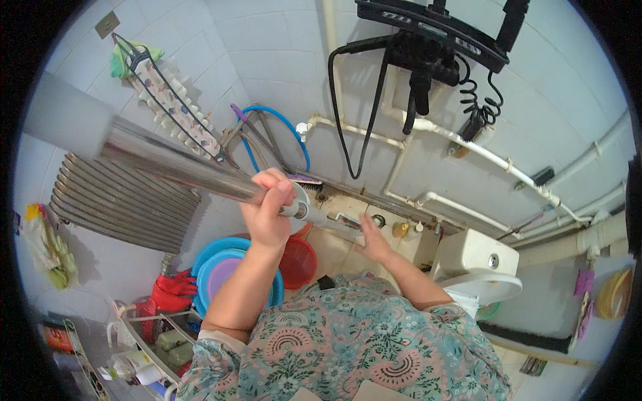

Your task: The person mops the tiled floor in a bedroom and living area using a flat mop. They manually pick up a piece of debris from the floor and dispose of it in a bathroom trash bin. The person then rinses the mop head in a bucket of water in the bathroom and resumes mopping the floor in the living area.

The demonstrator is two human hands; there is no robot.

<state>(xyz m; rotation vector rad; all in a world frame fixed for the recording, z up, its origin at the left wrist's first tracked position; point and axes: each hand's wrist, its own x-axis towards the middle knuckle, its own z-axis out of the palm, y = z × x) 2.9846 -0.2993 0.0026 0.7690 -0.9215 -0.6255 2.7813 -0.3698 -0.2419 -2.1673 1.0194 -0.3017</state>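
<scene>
My left hand point(269, 208) is closed around a shiny metal pole point(180, 164) that slants from the upper left down toward the middle. Its near upper end is blurred. Below my fist the pole continues into a thinner grey and white section point(304, 212), whose far end I cannot make out clearly. My right hand point(372, 242) is beside that lower section with its fingers apart. Whether its fingertips touch the pole I cannot tell. A red basin point(298, 263) and stacked blue basins point(200, 266) stand on the floor near my left forearm.
A white toilet tank point(476, 255) and raised lid point(491, 287) are at right. White pipes point(461, 140) run along the wall below a black rack point(428, 27). Red rubber gloves point(175, 294) hang above a shelf cart point(144, 334) at lower left. A ribbed metal radiator point(127, 204) is on the left wall.
</scene>
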